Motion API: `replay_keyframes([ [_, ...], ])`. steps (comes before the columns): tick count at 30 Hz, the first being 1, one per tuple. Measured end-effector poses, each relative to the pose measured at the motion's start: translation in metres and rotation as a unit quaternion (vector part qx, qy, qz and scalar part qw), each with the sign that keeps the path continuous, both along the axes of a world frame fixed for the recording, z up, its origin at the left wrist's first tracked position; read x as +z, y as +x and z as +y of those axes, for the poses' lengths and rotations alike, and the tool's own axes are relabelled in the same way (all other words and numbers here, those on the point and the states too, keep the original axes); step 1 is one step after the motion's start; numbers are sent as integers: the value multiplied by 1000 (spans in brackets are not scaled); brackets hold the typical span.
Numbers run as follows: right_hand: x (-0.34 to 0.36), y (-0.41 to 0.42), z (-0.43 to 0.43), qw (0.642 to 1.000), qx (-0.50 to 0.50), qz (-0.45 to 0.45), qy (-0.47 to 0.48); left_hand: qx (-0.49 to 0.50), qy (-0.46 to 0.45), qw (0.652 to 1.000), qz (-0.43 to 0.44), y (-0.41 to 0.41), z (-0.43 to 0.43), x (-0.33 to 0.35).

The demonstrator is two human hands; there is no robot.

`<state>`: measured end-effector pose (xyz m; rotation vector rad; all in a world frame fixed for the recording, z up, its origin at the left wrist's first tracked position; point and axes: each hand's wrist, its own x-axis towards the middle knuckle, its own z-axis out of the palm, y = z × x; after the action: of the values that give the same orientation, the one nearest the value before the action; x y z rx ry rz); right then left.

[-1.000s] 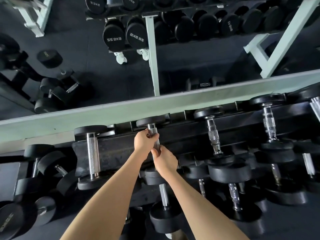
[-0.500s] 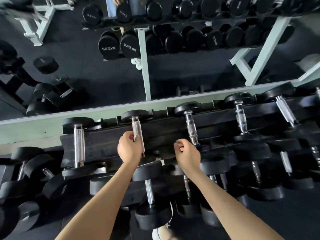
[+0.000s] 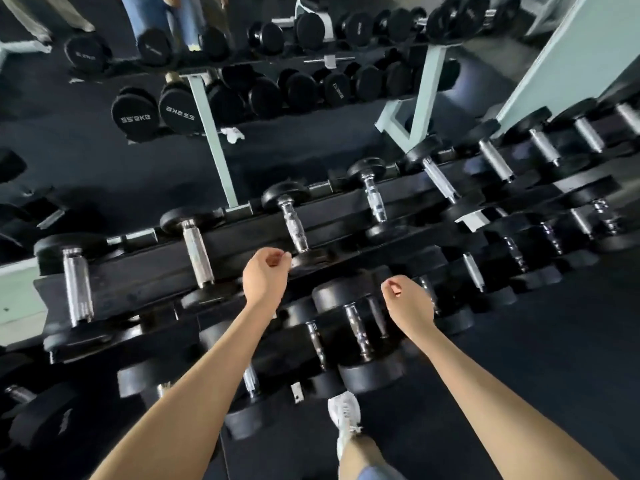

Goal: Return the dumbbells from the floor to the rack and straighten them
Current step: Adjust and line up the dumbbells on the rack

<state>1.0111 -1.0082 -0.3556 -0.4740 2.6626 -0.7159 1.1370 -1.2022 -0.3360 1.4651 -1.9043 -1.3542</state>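
A black dumbbell rack runs from lower left to upper right, with chrome-handled black dumbbells on its top tier and more on the tiers below. My left hand hovers with curled fingers just left of the near head of a top-tier dumbbell, holding nothing. My right hand hangs loosely curled over the lower-tier dumbbells, also empty. The dumbbell to the left rests on the top tier with nobody touching it.
A mirror behind the rack reflects the dumbbell heads, pale green frame posts and a standing person's legs. My white shoe stands on the dark rubber floor in front of the rack. Several big dumbbells sit low at the left.
Both hands have let go of the top-tier dumbbell handle. They drew back and shifted right along the rack, and my view moved right as well.
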Motion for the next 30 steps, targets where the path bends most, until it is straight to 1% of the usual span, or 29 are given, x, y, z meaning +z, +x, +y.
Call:
replay_keyframes([
  [5,1,-52,8,1000,5,2,5,-21,38,999,23,-54,22,0],
  [11,0,-147,-16,999,37,-11,-13,7,74,997,23,-166,27,-12],
  [13,-1,-181,-28,998,56,-26,-11,29,89,995,21,-207,24,-16],
  [18,-16,-246,-61,989,129,-77,3,67,93,993,-13,-292,10,-21],
  [21,-25,-266,-81,978,169,-121,20,93,107,989,-37,-322,2,-31],
  [25,-43,-273,-102,963,193,-188,28,110,124,983,-82,-342,-4,-52],
  [27,-53,-271,-108,954,200,-218,46,123,145,979,-67,-348,-7,-63],
  [30,-63,-267,-113,946,212,-234,74,138,185,973,-10,-350,-11,-72],
])
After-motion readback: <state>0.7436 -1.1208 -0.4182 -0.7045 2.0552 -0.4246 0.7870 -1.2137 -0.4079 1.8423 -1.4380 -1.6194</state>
